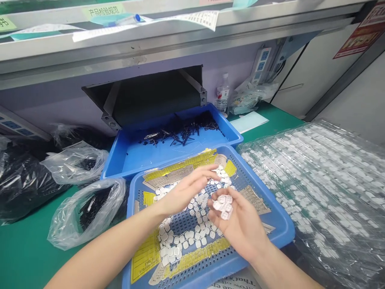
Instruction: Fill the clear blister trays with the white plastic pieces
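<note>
My right hand (240, 224) is palm up over the right part of a blue perforated basket (287, 228), its fingers curled round a small heap of white square pieces (224, 205). My left hand (189, 188) hovers over the basket's middle, palm down, fingers stretched out and slightly apart, with nothing visible in it. The two hands do not touch. Many more white square pieces (177, 241) lie loose on the basket's floor, around and below the hands. Yellow and beige labels line the basket.
Behind the basket, a blue tray (141, 156) holds black parts below a dark chute. Plastic bags (87, 216) of black parts stand at left. Clear trays (331, 188) of white pieces cover the right side. A bottle (222, 94) stands by the wall.
</note>
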`<state>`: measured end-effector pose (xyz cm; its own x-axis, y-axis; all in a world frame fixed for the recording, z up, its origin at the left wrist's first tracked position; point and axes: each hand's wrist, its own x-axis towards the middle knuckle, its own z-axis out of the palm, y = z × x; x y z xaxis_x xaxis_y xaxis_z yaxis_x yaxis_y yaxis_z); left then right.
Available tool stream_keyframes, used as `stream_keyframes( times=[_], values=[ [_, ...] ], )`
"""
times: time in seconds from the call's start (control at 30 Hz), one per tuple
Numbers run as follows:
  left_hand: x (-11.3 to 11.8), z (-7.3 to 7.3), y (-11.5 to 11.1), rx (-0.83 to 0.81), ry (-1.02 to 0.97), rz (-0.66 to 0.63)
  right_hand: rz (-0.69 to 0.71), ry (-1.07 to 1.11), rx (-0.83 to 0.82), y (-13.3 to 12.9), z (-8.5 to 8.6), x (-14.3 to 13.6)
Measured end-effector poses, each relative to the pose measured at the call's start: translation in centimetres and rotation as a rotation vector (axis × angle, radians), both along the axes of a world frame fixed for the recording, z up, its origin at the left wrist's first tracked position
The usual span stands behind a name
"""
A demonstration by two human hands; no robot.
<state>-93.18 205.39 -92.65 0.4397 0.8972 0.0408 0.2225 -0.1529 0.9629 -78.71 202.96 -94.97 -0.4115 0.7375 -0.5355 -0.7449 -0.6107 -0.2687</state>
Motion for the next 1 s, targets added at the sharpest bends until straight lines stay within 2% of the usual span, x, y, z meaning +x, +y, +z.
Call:
stream_keyframes(
  times=[0.03, 0.1, 0.2, 0.27, 0.33, 0.47, 0.57, 0.63, 0.73, 0.87, 1.0],
  values=[
    [-0.2, -0.5, 0.4, 0.008, 0.071, 0.071, -0.051, -0.004, -0.02, 0.1, 0.0, 0.2],
    [-0.3, -1.9, 0.8, -0.022, 0.322, 0.104, -0.153, 0.018, -0.034, 0.2, 0.0, 0.6],
    [-0.1, -4.7, 0.3, -0.013, 0.79, 0.019, -0.221, 0.066, -0.039, 0.3, 0.0, 1.0],
    [0.2, -6.2, -0.4, 0.037, 0.98, -0.017, -0.222, 0.077, -0.033, 0.3, -0.1, 1.1],
    [0.5, -7.1, -1.0, 0.103, 1.024, -0.058, -0.215, 0.072, -0.013, 0.2, -0.1, 1.0],
    [0.6, -7.8, -1.2, 0.165, 0.92, -0.147, -0.207, 0.031, 0.008, 0.2, -0.1, 0.8],
    [0.5, -7.5, -0.4, 0.138, 0.831, -0.175, -0.205, -0.005, -0.011, 0.2, -0.1, 0.7],
    [0.4, -6.8, 0.2, 0.102, 0.762, -0.173, -0.212, -0.035, -0.016, 0.2, -0.3, 0.7],
    [0.2, -4.7, 0.8, -0.005, 0.633, -0.18, -0.225, -0.11, 0.012, 0.2, -0.8, 0.6],
    [0.0, -1.6, 0.6, -0.201, 0.321, -0.097, -0.201, -0.222, 0.095, 0.0, -1.2, 0.4],
    [0.1, 0.1, -0.2, -0.203, 0.248, -0.028, -0.058, -0.311, 0.214, -0.5, -1.0, 0.3]
  ],
)
